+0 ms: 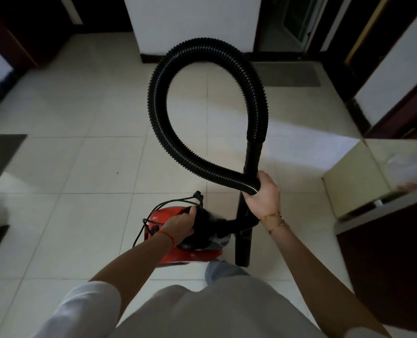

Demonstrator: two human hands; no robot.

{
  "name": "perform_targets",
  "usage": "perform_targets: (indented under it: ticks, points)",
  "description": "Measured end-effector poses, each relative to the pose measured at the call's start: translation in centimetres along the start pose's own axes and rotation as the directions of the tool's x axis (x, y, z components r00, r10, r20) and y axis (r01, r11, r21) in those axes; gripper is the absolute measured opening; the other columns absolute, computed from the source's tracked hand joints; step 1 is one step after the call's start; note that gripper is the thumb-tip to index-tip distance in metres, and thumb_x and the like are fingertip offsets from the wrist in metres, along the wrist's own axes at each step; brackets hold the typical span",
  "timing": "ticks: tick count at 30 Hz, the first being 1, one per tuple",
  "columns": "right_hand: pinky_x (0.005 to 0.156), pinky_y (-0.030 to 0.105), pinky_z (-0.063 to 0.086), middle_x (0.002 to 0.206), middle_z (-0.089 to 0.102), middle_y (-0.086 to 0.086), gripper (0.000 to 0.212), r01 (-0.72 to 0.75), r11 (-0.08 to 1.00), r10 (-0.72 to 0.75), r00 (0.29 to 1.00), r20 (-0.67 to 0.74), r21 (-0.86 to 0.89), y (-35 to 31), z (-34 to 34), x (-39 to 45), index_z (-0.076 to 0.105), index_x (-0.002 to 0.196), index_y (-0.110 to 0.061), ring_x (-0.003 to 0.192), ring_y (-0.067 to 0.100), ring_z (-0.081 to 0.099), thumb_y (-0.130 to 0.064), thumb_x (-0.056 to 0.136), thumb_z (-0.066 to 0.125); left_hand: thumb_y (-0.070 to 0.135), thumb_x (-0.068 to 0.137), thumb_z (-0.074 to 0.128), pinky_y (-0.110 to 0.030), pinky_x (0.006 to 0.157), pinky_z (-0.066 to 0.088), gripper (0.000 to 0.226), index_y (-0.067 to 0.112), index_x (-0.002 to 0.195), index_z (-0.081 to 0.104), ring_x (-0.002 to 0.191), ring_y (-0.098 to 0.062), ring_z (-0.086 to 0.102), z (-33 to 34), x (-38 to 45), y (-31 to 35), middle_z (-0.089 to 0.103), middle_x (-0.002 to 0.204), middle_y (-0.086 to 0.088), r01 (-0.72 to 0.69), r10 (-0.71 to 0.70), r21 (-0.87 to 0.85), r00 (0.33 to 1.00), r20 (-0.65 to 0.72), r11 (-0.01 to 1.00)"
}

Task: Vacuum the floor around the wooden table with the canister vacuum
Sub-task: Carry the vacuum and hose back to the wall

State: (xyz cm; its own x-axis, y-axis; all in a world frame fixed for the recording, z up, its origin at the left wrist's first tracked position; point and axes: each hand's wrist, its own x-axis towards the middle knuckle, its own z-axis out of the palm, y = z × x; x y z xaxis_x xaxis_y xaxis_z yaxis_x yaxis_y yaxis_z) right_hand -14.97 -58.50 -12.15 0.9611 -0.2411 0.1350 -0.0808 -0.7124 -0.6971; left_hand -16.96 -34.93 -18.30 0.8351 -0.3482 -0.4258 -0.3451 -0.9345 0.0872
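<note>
The pale tiled floor (80, 154) fills the frame, no wooden table clearly in view. Centre, the black hose (158, 93) loops high. Lower centre sits the red canister vacuum (161, 215), left hand (180, 225) clamped on its top handle. Right hand (263, 193) grips hose and wand (245, 240) together. Best bet: lift level, keep that loop from snagging, mind the trailing cord (170, 201).

We gripped the red canister vacuum (178, 236) by its top handle with our left hand (180, 225); just beside it, our right hand (263, 192) held the looped black hose (178, 93) and wand (252, 154).
</note>
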Motion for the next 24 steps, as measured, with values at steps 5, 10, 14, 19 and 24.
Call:
perform_targets:
  ticks: [5,10,14,19,24]
  points:
    - [0.062,0.024,0.043,0.090,0.063,0.003,0.029,0.076,0.997,-0.076,0.997,0.033,0.008,-3.0,3.8,10.3,0.059,0.096,-0.012,0.078,0.025,0.063,-0.009,0.069,0.070,0.016,0.092,0.049,-0.039,0.067,0.052,0.052,0.003,0.138,0.029,0.085,-0.031,0.067,-4.5,7.0,-5.2,0.066,0.100,-0.012,0.063,-0.066,-0.074,0.997,-0.037,0.995]
    - [0.064,0.031,0.051,0.087,0.061,0.002,0.028,0.137,0.990,-0.138,0.989,0.052,0.022,-6.0,7.7,19.8,0.059,0.095,-0.012,0.077,0.023,0.062,-0.010,0.070,0.069,0.015,0.091,0.049,-0.039,0.068,0.054,0.049,0.002,0.135,0.031,0.084,-0.030,0.067,-8.6,13.7,-10.5,0.067,0.099,-0.012,0.114,-0.119,-0.087,0.991,-0.055,0.990]
    - [0.065,0.033,0.053,0.087,0.063,0.003,0.029,0.167,0.985,-0.169,0.985,0.047,0.036,-7.6,11.5,26.4,0.060,0.098,-0.012,0.077,0.023,0.062,-0.011,0.071,0.069,0.015,0.091,0.051,-0.040,0.069,0.055,0.046,0.002,0.131,0.033,0.083,-0.031,0.068,-11.1,19.1,-15.0,0.067,0.098,-0.012,0.129,-0.137,-0.124,0.989,-0.058,0.984]
    - [0.063,0.037,0.052,0.085,0.062,0.004,0.027,0.200,0.979,-0.201,0.979,0.021,0.042,-9.9,16.8,34.8,0.058,0.095,-0.011,0.073,0.025,0.061,-0.011,0.071,0.069,0.014,0.090,0.051,-0.042,0.071,0.054,0.045,0.003,0.129,0.033,0.083,-0.032,0.068,-14.1,26.3,-21.4,0.067,0.097,-0.014,0.116,-0.129,-0.181,0.990,-0.059,0.977]
    - [0.059,0.036,0.051,0.083,0.061,0.002,0.024,0.173,0.985,-0.174,0.984,0.046,0.029,-14.0,22.4,44.6,0.057,0.095,-0.012,0.070,0.021,0.058,-0.013,0.074,0.068,0.015,0.091,0.050,-0.042,0.071,0.054,0.046,0.002,0.132,0.032,0.085,-0.032,0.067,-18.8,34.5,-29.3,0.066,0.099,-0.015,0.094,-0.105,-0.175,0.993,-0.055,0.980]
